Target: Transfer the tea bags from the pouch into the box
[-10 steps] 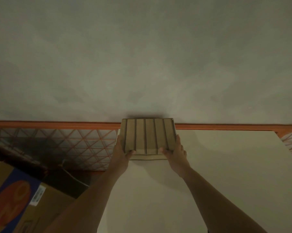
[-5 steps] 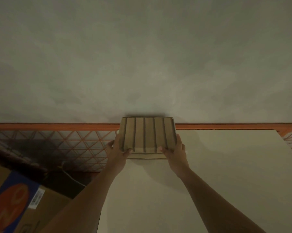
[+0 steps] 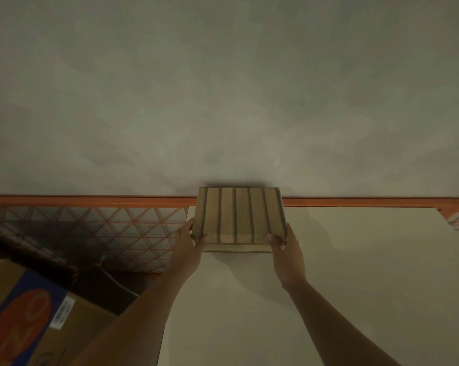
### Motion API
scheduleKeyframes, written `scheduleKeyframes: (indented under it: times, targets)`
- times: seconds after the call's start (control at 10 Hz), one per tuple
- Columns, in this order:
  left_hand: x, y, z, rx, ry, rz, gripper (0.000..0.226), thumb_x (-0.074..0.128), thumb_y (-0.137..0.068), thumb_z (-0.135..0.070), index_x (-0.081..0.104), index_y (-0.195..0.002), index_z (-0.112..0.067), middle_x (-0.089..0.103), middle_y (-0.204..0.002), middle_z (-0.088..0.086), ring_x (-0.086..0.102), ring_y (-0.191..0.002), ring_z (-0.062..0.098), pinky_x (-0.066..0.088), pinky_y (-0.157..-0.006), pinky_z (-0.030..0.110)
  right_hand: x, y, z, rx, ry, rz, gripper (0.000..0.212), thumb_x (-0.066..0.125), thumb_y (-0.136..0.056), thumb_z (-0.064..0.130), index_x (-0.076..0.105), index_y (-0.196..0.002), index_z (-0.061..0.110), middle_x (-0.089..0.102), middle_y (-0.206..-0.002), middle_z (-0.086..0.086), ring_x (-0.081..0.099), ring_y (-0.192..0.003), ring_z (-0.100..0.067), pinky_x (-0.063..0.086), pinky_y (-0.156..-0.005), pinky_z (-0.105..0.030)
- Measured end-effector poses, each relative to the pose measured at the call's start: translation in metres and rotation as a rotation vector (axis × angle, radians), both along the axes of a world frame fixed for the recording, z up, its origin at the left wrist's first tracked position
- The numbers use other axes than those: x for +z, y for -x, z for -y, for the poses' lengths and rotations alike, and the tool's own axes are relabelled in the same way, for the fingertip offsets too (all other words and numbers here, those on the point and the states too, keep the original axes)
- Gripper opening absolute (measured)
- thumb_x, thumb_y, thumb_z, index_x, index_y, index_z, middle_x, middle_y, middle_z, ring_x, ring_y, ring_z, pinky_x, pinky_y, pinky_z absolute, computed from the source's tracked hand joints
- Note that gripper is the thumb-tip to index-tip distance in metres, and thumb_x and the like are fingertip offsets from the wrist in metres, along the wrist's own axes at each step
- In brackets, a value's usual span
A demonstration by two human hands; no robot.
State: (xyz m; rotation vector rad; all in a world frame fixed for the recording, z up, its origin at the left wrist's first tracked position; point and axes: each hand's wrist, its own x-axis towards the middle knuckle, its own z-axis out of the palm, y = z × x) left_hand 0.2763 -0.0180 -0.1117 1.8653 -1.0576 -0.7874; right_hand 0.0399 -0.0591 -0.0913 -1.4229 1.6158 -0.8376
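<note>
slatted tan wooden box: stiff, light | left hand, right hand grip near corners | hold sides

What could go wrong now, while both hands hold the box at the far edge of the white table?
The box is held only at its near corners by the left hand and right hand, so it could tip. It sits near the white table left edge, beside open mesh, where a slip might drop it.
</note>
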Motion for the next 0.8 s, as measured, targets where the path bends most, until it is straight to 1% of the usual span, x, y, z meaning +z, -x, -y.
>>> scheduleKeyframes:
  times: [0.1,0.2,0.3,0.4,0.5,0.6,0.7,0.8]
  targets:
    - [0.007,0.002,-0.001,0.009,0.006,-0.02,0.053,0.073,-0.089,-0.016,0.05,-0.136,-0.012,0.058,-0.121,-0.003,0.056,-0.116,0.023,0.051,-0.099,0.041,0.002,0.001,0.001,-0.016,-0.007,-0.064,0.065,0.056,-0.095,0.039,0.027,-0.151,0.021,0.045,-0.143,-0.003,0.038,-0.133,-0.028,0.038,-0.104,-0.046]
    - [0.012,0.009,-0.004,0.078,0.043,-0.096,0.05,0.069,-0.09,0.0,0.048,-0.134,-0.009,0.056,-0.117,-0.004,0.056,-0.112,0.02,0.049,-0.09,0.029,0.004,0.002,-0.002,-0.085,0.034,0.009,0.064,0.063,-0.091,0.034,0.032,-0.146,0.025,0.043,-0.143,-0.001,0.045,-0.128,-0.027,0.044,-0.102,-0.046]
    - [0.012,0.014,-0.009,0.107,0.056,-0.065,0.05,0.071,-0.091,-0.007,0.049,-0.135,-0.009,0.055,-0.127,0.002,0.058,-0.112,0.018,0.05,-0.094,0.035,0.001,0.003,-0.006,-0.08,0.057,0.029,0.055,0.061,-0.094,0.027,0.038,-0.143,0.024,0.046,-0.139,-0.001,0.051,-0.124,-0.024,0.047,-0.101,-0.045]
    - [0.009,0.016,-0.008,0.144,0.047,-0.067,0.052,0.07,-0.091,-0.009,0.048,-0.138,-0.008,0.055,-0.127,0.002,0.058,-0.112,0.019,0.049,-0.097,0.038,0.002,0.007,-0.007,-0.024,0.062,0.0,0.054,0.054,-0.098,0.024,0.035,-0.149,0.022,0.047,-0.141,-0.002,0.052,-0.123,-0.02,0.046,-0.102,-0.037]
    - [0.01,0.02,-0.009,0.139,0.027,-0.04,0.052,0.069,-0.092,-0.012,0.048,-0.139,-0.011,0.056,-0.122,-0.001,0.06,-0.115,0.026,0.05,-0.099,0.045,0.005,0.015,-0.005,0.055,0.037,-0.036,0.057,0.051,-0.1,0.027,0.029,-0.152,0.023,0.046,-0.142,-0.003,0.052,-0.122,-0.018,0.043,-0.099,-0.031]
    - [0.01,0.021,-0.01,0.093,-0.003,0.02,0.047,0.067,-0.094,-0.014,0.048,-0.136,-0.016,0.059,-0.114,-0.004,0.057,-0.117,0.028,0.045,-0.095,0.037,0.008,0.02,-0.005,0.14,-0.008,-0.033,0.06,0.049,-0.1,0.031,0.022,-0.154,0.025,0.042,-0.147,-0.005,0.049,-0.128,-0.021,0.04,-0.102,-0.033]
    - [0.021,0.026,-0.013,0.06,-0.11,0.166,0.074,0.063,-0.097,-0.031,0.026,-0.156,-0.005,0.038,-0.157,0.013,0.034,-0.146,0.032,0.03,-0.118,0.043,0.019,0.023,-0.005,0.168,-0.062,-0.061,0.067,0.047,-0.1,0.038,0.014,-0.155,0.021,0.034,-0.154,-0.007,0.037,-0.138,-0.025,0.033,-0.107,-0.035]
    - [0.034,0.035,-0.015,0.103,-0.144,0.232,0.083,0.06,-0.099,-0.036,0.013,-0.159,-0.003,0.018,-0.165,0.019,0.018,-0.152,0.035,0.02,-0.122,0.046,0.032,0.027,-0.006,0.149,-0.09,-0.08,0.069,0.046,-0.099,0.043,0.011,-0.155,0.021,0.024,-0.159,-0.005,0.024,-0.145,-0.028,0.026,-0.114,-0.043]
